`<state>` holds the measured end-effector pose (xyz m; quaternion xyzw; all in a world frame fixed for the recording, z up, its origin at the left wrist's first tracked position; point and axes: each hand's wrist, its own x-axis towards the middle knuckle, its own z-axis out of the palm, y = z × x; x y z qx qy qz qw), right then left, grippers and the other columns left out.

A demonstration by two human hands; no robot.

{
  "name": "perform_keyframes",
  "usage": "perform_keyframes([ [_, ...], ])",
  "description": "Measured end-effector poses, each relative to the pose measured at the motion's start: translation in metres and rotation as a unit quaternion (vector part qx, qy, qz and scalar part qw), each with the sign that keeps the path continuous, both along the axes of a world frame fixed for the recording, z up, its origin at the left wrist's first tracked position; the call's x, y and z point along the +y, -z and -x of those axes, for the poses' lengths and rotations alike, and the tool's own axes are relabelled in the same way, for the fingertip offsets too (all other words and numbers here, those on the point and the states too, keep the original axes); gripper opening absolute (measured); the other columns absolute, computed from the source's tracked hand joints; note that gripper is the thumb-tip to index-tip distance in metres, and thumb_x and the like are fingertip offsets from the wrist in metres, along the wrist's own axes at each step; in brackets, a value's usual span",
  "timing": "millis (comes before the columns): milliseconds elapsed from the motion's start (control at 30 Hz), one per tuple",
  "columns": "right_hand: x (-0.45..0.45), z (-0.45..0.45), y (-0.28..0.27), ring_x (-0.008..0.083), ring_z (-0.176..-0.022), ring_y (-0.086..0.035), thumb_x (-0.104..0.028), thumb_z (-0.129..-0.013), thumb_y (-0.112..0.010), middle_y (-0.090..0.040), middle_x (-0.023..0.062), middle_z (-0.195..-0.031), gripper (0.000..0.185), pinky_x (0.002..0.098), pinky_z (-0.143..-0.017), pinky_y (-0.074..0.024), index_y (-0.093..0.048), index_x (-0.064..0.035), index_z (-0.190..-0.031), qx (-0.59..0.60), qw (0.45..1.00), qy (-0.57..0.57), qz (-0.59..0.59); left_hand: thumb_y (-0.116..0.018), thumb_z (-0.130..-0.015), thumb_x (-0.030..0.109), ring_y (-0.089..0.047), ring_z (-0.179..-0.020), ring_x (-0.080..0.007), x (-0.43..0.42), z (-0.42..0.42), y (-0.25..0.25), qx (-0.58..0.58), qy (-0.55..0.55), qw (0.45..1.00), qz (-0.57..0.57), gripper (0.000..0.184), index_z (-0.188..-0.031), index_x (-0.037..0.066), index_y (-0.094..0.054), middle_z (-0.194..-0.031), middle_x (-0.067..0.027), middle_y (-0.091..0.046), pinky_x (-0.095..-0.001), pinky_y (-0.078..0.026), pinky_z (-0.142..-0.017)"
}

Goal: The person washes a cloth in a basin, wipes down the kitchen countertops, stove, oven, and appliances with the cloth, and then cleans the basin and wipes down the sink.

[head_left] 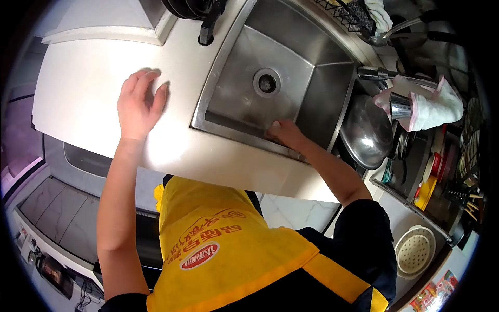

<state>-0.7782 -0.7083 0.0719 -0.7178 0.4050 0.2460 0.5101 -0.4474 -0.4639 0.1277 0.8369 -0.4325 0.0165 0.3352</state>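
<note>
My left hand (pixel 139 102) is over the white countertop (pixel 78 96), to the left of the sink. Its thumb stands apart from loosely bent fingers, and nothing shows in it. Inside the steel sink (pixel 244 65), close to the front wall, is my right hand (pixel 286 133). Its fingers are curled together against the wall or floor of the basin; whatever they may hold is hidden. A round drain (pixel 267 82) lies in the sink floor beyond that hand.
A faucet (pixel 371 74) juts from the sink's right side, beside a metal bowl (pixel 368 132) and a pinkish-white cloth (pixel 439 106). Dark pans (pixel 189 8) stand at the back. A perforated colander (pixel 416 250) hangs at lower right. My yellow apron (pixel 208 223) faces the counter's front edge.
</note>
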Motion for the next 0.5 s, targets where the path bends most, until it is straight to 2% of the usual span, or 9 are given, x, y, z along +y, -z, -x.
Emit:
perform_keyframes([
  [133,-0.004,0.007,0.021,0.0181,-0.074,-0.064,-0.031,-0.086,-0.064,-0.068,0.0093,-0.075,0.034,0.0351,-0.071,-0.0496,-0.068,0.0011,-0.096,0.012,0.999,-0.031,0.019,-0.070,-0.082,0.020,-0.063,-0.090,-0.0293,-0.001,-0.001,0.002,-0.016,0.002,0.999,0.036,0.023,-0.102,0.008,-0.067,-0.106,-0.0096,-0.065,-0.0387,-0.052,-0.078],
  [200,-0.002,0.010,0.033,0.0167,-0.072,-0.059,-0.034,-0.088,-0.064,-0.066,0.0070,-0.079,0.034,0.0355,-0.069,-0.0478,-0.067,0.0004,-0.090,-0.027,0.999,0.017,0.035,-0.071,-0.080,0.020,-0.062,-0.080,-0.0283,0.000,-0.001,-0.003,0.033,-0.006,0.999,0.019,0.022,-0.099,0.009,-0.067,-0.102,-0.0097,-0.066,-0.0395,-0.052,-0.073],
  [233,0.000,0.000,0.027,0.0204,-0.077,-0.061,-0.035,-0.089,-0.064,-0.067,0.0087,-0.081,0.034,0.0366,-0.072,-0.0487,-0.068,-0.0017,-0.094,0.004,0.998,-0.015,0.065,-0.071,-0.080,0.020,-0.063,-0.078,-0.0283,0.003,-0.006,0.003,-0.025,0.011,0.998,0.052,0.021,-0.098,0.009,-0.068,-0.101,-0.0093,-0.066,-0.0391,-0.052,-0.073],
  [267,0.004,-0.007,0.020,0.0240,-0.082,-0.064,-0.036,-0.090,-0.063,-0.068,0.0103,-0.084,0.034,0.0378,-0.075,-0.0497,-0.068,-0.0037,-0.097,0.035,0.994,-0.045,0.095,-0.071,-0.081,0.021,-0.062,-0.078,-0.0284,0.005,-0.006,0.003,-0.002,0.007,0.998,0.063,0.020,-0.096,0.009,-0.068,-0.099,-0.0092,-0.067,-0.0389,-0.052,-0.073],
  [333,0.007,-0.012,0.018,0.0329,-0.093,-0.065,-0.038,-0.089,-0.065,-0.069,0.0132,-0.093,0.032,0.0405,-0.082,-0.0503,-0.069,-0.0085,-0.102,0.035,0.929,-0.215,0.300,-0.071,-0.081,0.021,-0.062,-0.086,-0.0293,0.016,-0.004,-0.007,0.145,-0.011,0.988,0.056,0.020,-0.098,0.009,-0.068,-0.099,-0.0099,-0.066,-0.0388,-0.052,-0.075],
  [400,0.022,-0.033,-0.013,0.0368,-0.093,-0.064,-0.040,-0.086,-0.068,-0.067,0.0135,-0.097,0.035,0.0449,-0.081,-0.0517,-0.069,-0.0100,-0.105,-0.110,0.860,-0.232,0.440,-0.070,-0.082,0.018,-0.060,-0.092,-0.0302,0.032,-0.003,-0.004,0.126,-0.017,0.979,0.160,0.024,-0.103,0.008,-0.066,-0.103,-0.0115,-0.065,-0.0388,-0.050,-0.082],
  [433,0.037,-0.053,-0.049,0.0354,-0.093,-0.063,-0.035,-0.086,-0.069,-0.066,0.0120,-0.100,0.031,0.0427,-0.082,-0.0515,-0.069,-0.0091,-0.103,-0.171,0.864,-0.197,0.430,-0.070,-0.082,0.018,-0.060,-0.092,-0.0302,0.051,-0.006,-0.010,0.114,-0.021,0.980,0.161,0.024,-0.103,0.008,-0.066,-0.103,-0.0115,-0.065,-0.0388,-0.050,-0.082],
  [500,0.055,-0.090,-0.094,0.0332,-0.092,-0.065,-0.032,-0.085,-0.072,-0.066,0.0115,-0.102,0.031,0.0402,-0.080,-0.0517,-0.069,-0.0070,-0.103,-0.268,0.871,-0.128,0.392,-0.070,-0.082,0.013,-0.058,-0.098,-0.0310,0.105,-0.002,-0.018,0.029,-0.129,0.966,0.223,0.028,-0.109,0.007,-0.064,-0.105,-0.0131,-0.063,-0.0397,-0.046,-0.091],
])
